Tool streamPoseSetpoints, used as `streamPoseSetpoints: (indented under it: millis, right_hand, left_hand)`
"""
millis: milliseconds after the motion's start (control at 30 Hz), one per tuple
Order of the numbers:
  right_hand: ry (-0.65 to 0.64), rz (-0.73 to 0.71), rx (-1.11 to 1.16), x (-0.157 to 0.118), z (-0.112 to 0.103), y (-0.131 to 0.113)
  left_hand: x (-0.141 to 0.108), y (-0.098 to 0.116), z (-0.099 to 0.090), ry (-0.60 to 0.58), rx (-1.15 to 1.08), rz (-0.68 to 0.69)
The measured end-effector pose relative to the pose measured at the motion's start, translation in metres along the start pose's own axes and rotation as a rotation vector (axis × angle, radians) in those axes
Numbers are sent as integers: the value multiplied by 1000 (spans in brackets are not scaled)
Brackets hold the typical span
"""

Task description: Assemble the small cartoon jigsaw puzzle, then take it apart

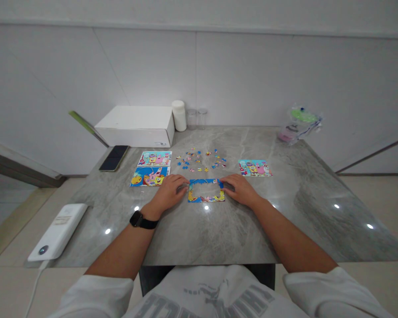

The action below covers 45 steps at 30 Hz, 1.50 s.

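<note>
A rectangular ring of joined jigsaw puzzle pieces (206, 199) lies on the grey table in front of me, with bare tabletop showing through its middle. My left hand (171, 192) rests at its left edge, fingers stretched toward the upper left corner and thumb apart. At the upper right corner is my right hand (240, 189), its index finger and thumb spread beside a dark blue puzzle piece (221, 184). Beyond the ring several loose puzzle pieces (199, 169) lie scattered. Two picture cards, an upper one (155, 158) and a lower one (146, 176), lie left of them.
Another picture card (255, 168) lies to the right. Toward the back stand a white box (135, 119), a white bottle (179, 115) and two clear jars (202, 118). A phone (114, 158) and a corded white device (58, 232) lie left; a plastic bag (300, 126) sits back right.
</note>
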State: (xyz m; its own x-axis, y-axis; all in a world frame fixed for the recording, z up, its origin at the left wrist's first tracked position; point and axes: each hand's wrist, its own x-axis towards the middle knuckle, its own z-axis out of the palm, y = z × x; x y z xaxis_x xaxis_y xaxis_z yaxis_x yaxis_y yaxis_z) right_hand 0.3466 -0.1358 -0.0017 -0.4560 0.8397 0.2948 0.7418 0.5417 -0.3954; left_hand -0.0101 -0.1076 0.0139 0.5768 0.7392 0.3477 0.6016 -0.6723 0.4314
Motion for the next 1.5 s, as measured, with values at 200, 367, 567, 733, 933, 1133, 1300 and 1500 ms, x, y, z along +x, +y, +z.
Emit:
streamPoseSetpoints:
  millis: [200, 367, 567, 733, 933, 1133, 1300, 1500]
  right_hand:
    - [70, 25, 67, 0, 0, -1]
    - [185, 93, 76, 0, -1, 2]
    - [285, 140, 52, -1, -5, 2]
    - [334, 192, 64, 3, -5, 5]
    - [255, 265, 26, 22, -19, 22]
    - [76, 360, -203, 68, -48, 41]
    - [-137, 422, -323, 107, -50, 52]
    - [-345, 434, -366, 120, -34, 60]
  left_hand:
    - [-1, -1, 0, 17, -18, -25]
    - [-2, 0, 1, 68, -52, -36]
    - [-3, 0, 0, 153, -124, -94]
    - [-2, 5, -3, 191, -140, -128]
    - [-2, 7, -4, 182, -165, -126]
    - [-2, 8, -6, 199, -203, -128]
    - [-2, 3, -6, 217, -207, -131]
    - [-3, 1, -4, 207, -216, -141]
